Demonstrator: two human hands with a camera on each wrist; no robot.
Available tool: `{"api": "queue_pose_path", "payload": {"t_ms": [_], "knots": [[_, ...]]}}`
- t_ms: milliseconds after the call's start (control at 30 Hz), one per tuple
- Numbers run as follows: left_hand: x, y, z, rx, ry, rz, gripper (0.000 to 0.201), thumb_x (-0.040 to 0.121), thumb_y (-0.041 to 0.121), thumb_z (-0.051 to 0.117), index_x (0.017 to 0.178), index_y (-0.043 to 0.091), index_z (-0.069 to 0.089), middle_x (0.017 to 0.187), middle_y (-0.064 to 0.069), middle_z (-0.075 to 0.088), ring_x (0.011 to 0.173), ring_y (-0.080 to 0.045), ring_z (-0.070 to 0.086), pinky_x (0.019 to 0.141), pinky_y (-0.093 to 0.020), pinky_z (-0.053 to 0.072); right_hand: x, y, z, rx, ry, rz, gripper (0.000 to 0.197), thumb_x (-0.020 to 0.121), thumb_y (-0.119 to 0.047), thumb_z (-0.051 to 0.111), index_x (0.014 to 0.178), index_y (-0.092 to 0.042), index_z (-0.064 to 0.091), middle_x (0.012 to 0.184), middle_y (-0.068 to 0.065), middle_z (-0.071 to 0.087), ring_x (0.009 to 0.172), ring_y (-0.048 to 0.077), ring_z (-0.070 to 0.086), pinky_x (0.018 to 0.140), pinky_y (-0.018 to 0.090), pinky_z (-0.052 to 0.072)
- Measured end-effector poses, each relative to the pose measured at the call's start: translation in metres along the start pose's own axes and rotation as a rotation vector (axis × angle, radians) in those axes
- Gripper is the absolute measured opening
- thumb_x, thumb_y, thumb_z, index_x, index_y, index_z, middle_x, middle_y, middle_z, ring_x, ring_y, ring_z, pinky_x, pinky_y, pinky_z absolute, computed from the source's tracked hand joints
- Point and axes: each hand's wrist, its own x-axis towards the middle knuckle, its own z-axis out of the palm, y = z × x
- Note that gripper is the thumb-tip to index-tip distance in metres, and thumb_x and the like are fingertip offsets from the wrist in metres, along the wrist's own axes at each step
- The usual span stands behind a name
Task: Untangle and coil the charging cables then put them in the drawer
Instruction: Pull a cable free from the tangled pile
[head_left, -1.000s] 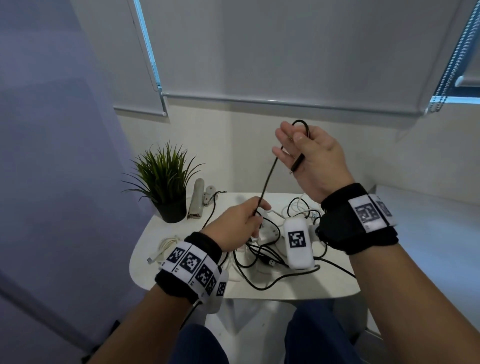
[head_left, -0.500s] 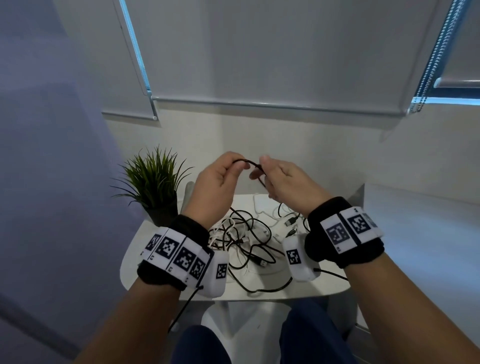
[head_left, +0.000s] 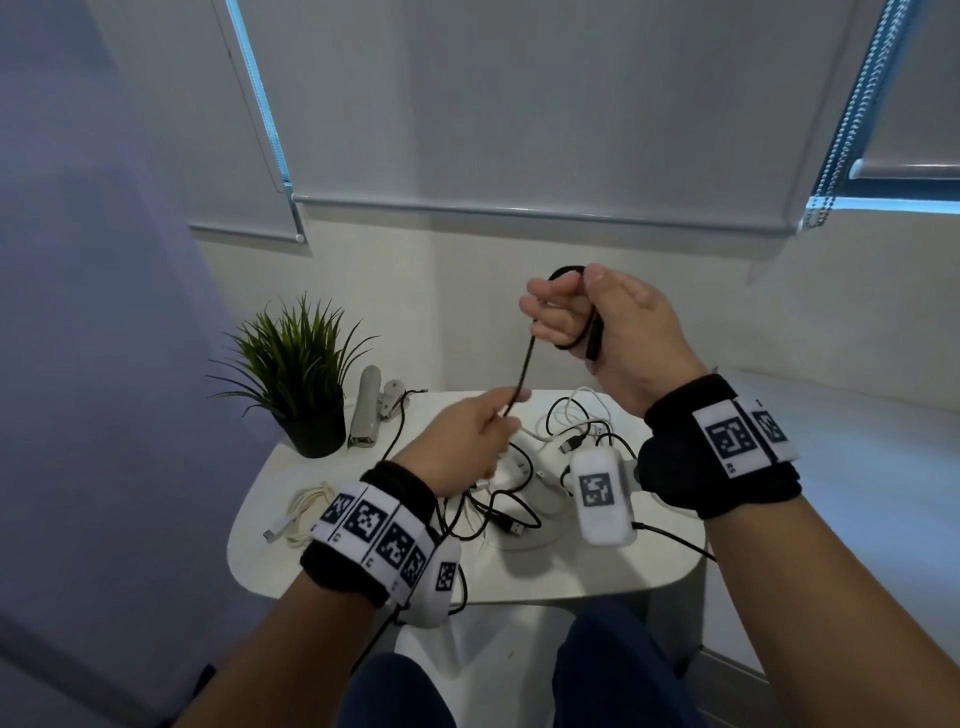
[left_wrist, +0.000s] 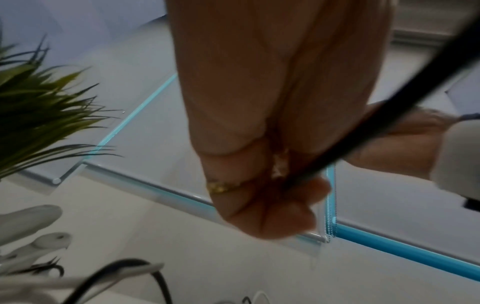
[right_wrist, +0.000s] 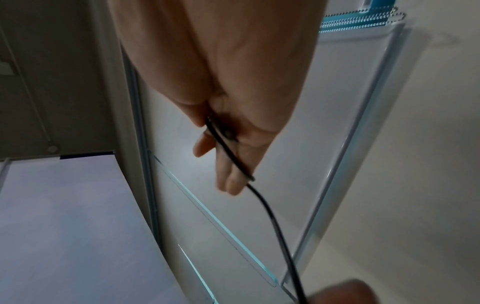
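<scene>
A black charging cable (head_left: 524, 371) runs taut between my hands above the table. My right hand (head_left: 587, 322) is raised and holds small loops of it wound round the fingers, thumb pressed on top; the right wrist view shows the cable (right_wrist: 262, 201) leaving the fingers (right_wrist: 231, 181). Lower down, my left hand (head_left: 470, 441) pinches the same cable (left_wrist: 389, 123) between thumb and fingers. The rest trails into a tangle of black and white cables (head_left: 540, 467) on the white table (head_left: 571, 582). No drawer is in view.
A coiled white cable (head_left: 306, 512) lies at the table's left edge. A potted green plant (head_left: 296, 374) and a grey stapler-like object (head_left: 366, 413) stand at the back left. Wall and window blinds rise close behind the table.
Half a second ago both hands met at chest height on the cable. Now the right hand has risen with one more loop and the left has slid down along the cable toward the table.
</scene>
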Motion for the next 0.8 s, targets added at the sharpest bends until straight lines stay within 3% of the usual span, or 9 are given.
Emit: {"api": "queue_pose_path", "payload": {"t_ms": [100,200,267,367,433,500,600,700,800], "knots": [[-0.011,0.006,0.001,0.074,-0.136,0.029,0.025,0.097,0.017,0.046,0.120,0.024,0.056,0.070,0.004,0.051,0.052,-0.006,0.048,0.060,-0.024,0.046,0.007,0.006,-0.010,-0.121,-0.001,-0.043,0.028,0.101,-0.015,0.041,0.089,-0.012,0.065,0.102,0.003,0.069,0.107,0.024,0.064,0.101,0.041,0.047],[-0.019,0.015,-0.007,0.105,-0.162,0.072,0.015,0.097,0.018,0.049,0.107,0.017,0.060,0.066,0.007,0.053,0.055,-0.010,0.049,0.061,-0.024,0.046,0.009,0.012,-0.015,-0.395,-0.014,-0.117,0.023,0.097,-0.019,0.047,0.089,-0.024,0.068,0.109,-0.008,0.065,0.118,0.013,0.057,0.107,0.034,0.040],[-0.024,0.022,-0.013,0.060,-0.159,0.111,0.011,0.096,0.018,0.051,0.101,0.016,0.060,0.065,0.009,0.055,0.056,-0.010,0.050,0.063,-0.026,0.047,0.009,0.016,-0.016,-0.583,-0.024,-0.156,0.022,0.097,-0.018,0.048,0.091,-0.025,0.068,0.111,-0.011,0.063,0.117,0.007,0.055,0.107,0.029,0.036],[-0.026,0.033,-0.017,-0.082,-0.096,0.195,0.009,0.097,0.016,0.050,0.091,0.016,0.058,0.062,0.009,0.055,0.056,-0.010,0.051,0.059,-0.025,0.045,0.004,0.019,-0.009,-0.798,-0.138,-0.118,0.020,0.099,-0.017,0.046,0.094,-0.021,0.065,0.096,-0.011,0.066,0.102,0.007,0.061,0.100,0.026,0.041],[-0.023,0.040,-0.019,-0.130,0.016,0.245,0.014,0.098,0.016,0.048,0.085,0.015,0.056,0.057,0.009,0.053,0.053,-0.009,0.048,0.056,-0.023,0.043,-0.003,0.020,-0.003,-0.775,-0.210,-0.037,0.023,0.100,-0.017,0.042,0.088,-0.017,0.062,0.073,-0.004,0.066,0.078,0.013,0.064,0.084,0.029,0.047],[-0.018,0.044,-0.020,-0.134,0.167,0.275,0.019,0.097,0.017,0.050,0.081,0.012,0.058,0.051,0.010,0.049,0.048,-0.007,0.043,0.051,-0.021,0.039,-0.008,0.020,-0.001,-0.696,-0.248,0.016,0.032,0.101,-0.024,0.038,0.080,-0.015,0.060,0.055,0.000,0.058,0.058,0.015,0.059,0.070,0.032,0.044],[-0.012,0.043,-0.026,-0.150,0.325,0.286,0.023,0.091,0.023,0.060,0.073,0.009,0.064,0.044,0.010,0.045,0.045,-0.009,0.036,0.049,-0.023,0.032,-0.012,0.020,-0.002,-0.695,-0.290,0.026,0.041,0.100,-0.038,0.040,0.069,-0.017,0.059,0.048,-0.007,0.050,0.048,0.013,0.047,0.067,0.043,0.046],[-0.009,0.039,-0.031,-0.150,0.320,0.248,0.021,0.084,0.023,0.069,0.070,0.008,0.063,0.044,0.012,0.044,0.043,-0.006,0.034,0.046,-0.018,0.030,-0.008,0.025,-0.004,-0.692,-0.244,0.018,0.039,0.095,-0.040,0.048,0.063,-0.019,0.050,0.050,-0.011,0.044,0.045,0.007,0.044,0.065,0.040,0.044],[-0.010,0.033,-0.034,-0.050,0.299,0.230,0.019,0.089,0.024,0.063,0.074,0.012,0.063,0.050,0.007,0.045,0.045,-0.005,0.038,0.049,-0.019,0.035,-0.003,0.023,-0.004,-0.556,-0.077,-0.012,0.039,0.094,-0.041,0.045,0.061,-0.020,0.045,0.043,-0.010,0.038,0.039,0.008,0.039,0.065,0.043,0.045]]}}
